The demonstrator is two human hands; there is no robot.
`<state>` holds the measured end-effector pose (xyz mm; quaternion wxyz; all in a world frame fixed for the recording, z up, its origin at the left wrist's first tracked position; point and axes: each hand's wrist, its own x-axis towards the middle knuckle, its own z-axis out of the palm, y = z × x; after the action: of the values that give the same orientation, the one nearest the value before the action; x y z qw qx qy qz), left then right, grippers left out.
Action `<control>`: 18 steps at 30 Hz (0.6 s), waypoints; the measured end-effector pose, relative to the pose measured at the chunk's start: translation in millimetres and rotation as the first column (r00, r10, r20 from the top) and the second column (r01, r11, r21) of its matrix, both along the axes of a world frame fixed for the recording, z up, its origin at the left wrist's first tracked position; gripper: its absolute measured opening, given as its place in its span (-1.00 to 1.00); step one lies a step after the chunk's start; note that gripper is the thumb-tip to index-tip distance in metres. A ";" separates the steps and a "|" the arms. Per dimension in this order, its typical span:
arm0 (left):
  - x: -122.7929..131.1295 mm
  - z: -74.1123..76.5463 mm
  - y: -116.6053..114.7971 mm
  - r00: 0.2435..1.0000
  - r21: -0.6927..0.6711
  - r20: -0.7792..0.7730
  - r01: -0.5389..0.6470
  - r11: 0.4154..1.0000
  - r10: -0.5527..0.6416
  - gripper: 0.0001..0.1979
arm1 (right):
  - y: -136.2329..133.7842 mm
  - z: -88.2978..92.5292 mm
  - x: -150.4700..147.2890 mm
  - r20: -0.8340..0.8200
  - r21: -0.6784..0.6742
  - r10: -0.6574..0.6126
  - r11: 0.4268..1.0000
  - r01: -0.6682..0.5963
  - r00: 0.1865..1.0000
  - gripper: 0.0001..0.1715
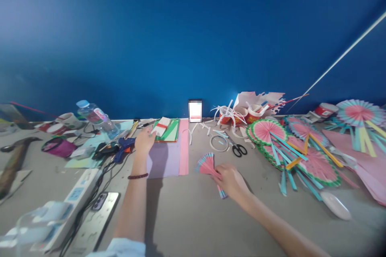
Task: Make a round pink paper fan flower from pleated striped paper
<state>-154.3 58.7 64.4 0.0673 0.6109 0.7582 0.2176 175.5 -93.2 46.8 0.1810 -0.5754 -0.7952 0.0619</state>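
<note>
Far to the left of the flat lilac paper sheet (172, 160), my landmark, lies a claw hammer with a wooden handle (13, 166). Closer in on that side come a clear plastic bottle with a blue cap (98, 116), leaning, then a long white power strip (74, 204) and a silver smartphone (98, 217), both nearer me than the sheet, and a dark blue glue gun (123, 149) just beyond its left edge.

My left hand (144, 141) is at the sheet's far left corner, fingertips by the green paper stack (172, 130) and the small red-and-white packet (161, 126) on top of it; I cannot tell whether they grip or only touch.

Along the sheet's right edge runs a narrow pink paper strip (183, 148). Just right of that is the pink-and-blue pleated paper fan (206, 164), its narrow waist pinched in my right hand (229, 178). Its long axis slants: the spread pleats point away and left, towards the sheet, the folded tail back towards me. The right hand has it; the left is well apart, across the sheet.

Farther right of the sheet lie black-handled scissors (239, 150), then green-edged pink paper fans (268, 131).
</note>
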 end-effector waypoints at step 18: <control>27.3 5.9 -6.2 0.930 0.481 -0.221 0.366 0.796 -0.294 -0.59 | 27.1 24.8 1.1 -0.358 -0.071 -0.024 0.997 -0.002 0.934 -0.79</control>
<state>-127.0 52.5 70.3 -0.1130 0.7425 0.5567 0.3550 176.6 -66.1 71.5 0.3029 -0.5649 -0.7430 0.1926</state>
